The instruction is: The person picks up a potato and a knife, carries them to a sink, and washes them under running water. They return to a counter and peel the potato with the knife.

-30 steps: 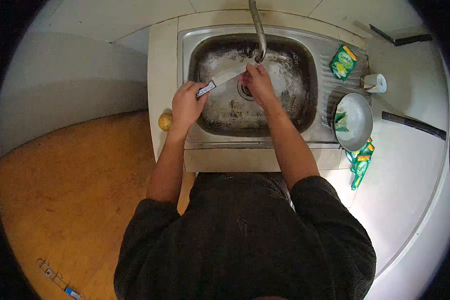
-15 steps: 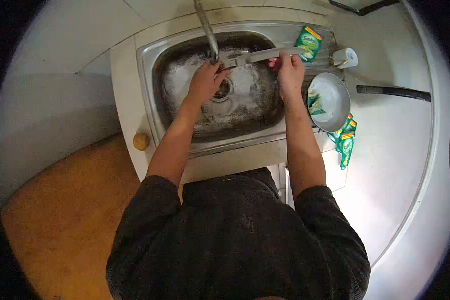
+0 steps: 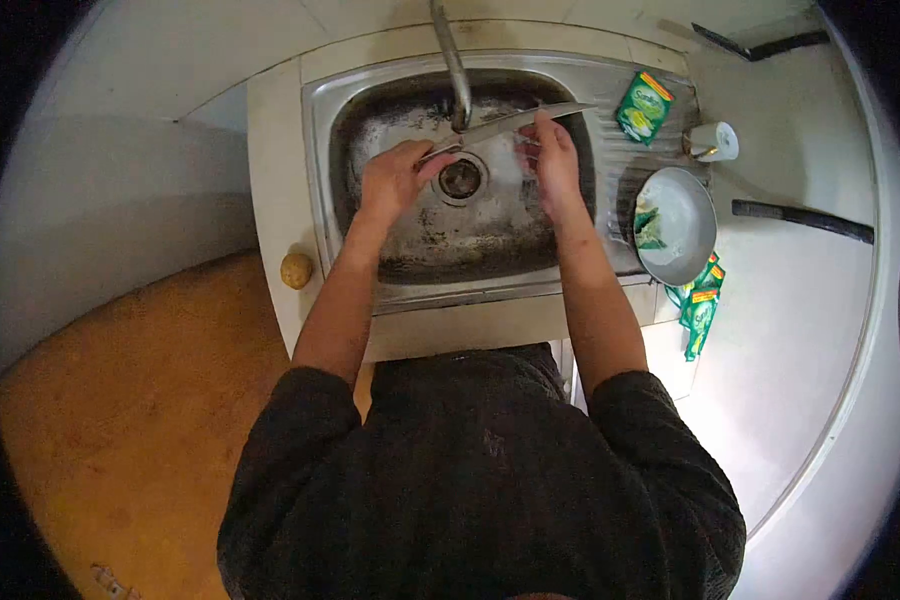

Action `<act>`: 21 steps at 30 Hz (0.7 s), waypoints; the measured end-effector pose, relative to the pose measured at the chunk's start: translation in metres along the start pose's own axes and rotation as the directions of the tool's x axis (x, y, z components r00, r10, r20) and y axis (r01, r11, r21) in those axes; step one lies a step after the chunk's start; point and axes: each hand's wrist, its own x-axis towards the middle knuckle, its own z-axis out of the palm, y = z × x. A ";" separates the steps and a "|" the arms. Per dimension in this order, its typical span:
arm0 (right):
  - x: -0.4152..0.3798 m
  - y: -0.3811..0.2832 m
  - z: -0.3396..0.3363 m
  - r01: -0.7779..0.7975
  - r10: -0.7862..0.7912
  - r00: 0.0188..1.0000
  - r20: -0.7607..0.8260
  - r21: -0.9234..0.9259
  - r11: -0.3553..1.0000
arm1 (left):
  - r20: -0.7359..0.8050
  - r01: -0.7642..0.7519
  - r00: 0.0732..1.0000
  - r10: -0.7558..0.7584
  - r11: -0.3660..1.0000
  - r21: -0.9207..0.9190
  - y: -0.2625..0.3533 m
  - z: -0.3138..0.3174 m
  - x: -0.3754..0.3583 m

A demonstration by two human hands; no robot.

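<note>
A long knife (image 3: pixel 505 123) is held level over the sink (image 3: pixel 470 235), just by the tap's spout (image 3: pixel 460 112). My left hand (image 3: pixel 392 185) is closed round its handle end, most of which the fingers hide. Towards the tip, the fingers of my right hand (image 3: pixel 554 160) pinch the blade, and the pointed end shows beyond them on the right. Below the knife lies the round drain (image 3: pixel 460 178). Dark stains cover much of the basin.
Right of the basin, the ribbed drainboard holds a green packet (image 3: pixel 645 106), a white cup (image 3: pixel 712 141) and a grey pan (image 3: pixel 685 225) with a green-and-white scrap inside. More green packets (image 3: pixel 702 312) lie beside it. A round tan object (image 3: pixel 296 270) rests on the left counter edge.
Both hands and the knife have shifted left relative to the sink, and the blade's tip now sits closer to the basin's right rim. The whole view has also shifted slightly.
</note>
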 end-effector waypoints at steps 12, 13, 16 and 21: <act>0.014 0.068 0.057 -0.106 0.054 0.921 0.386 0.116 0.988 | 0.455 0.728 0.681 -0.573 0.595 -0.340 -0.023 -0.036 -0.062; 0.010 0.064 0.061 -0.073 0.070 0.921 0.383 -0.007 0.997 | 0.555 0.802 0.594 -0.582 0.481 -0.354 -0.016 -0.042 -0.057; -0.001 0.053 0.063 -0.082 0.094 0.955 0.282 -0.054 0.995 | 0.661 0.858 0.511 -0.549 0.364 -0.362 -0.016 -0.036 -0.054; 0.012 0.055 0.048 -0.042 0.030 0.980 0.196 0.057 0.998 | 0.488 0.670 0.740 -0.462 0.560 -0.487 -0.016 -0.018 -0.055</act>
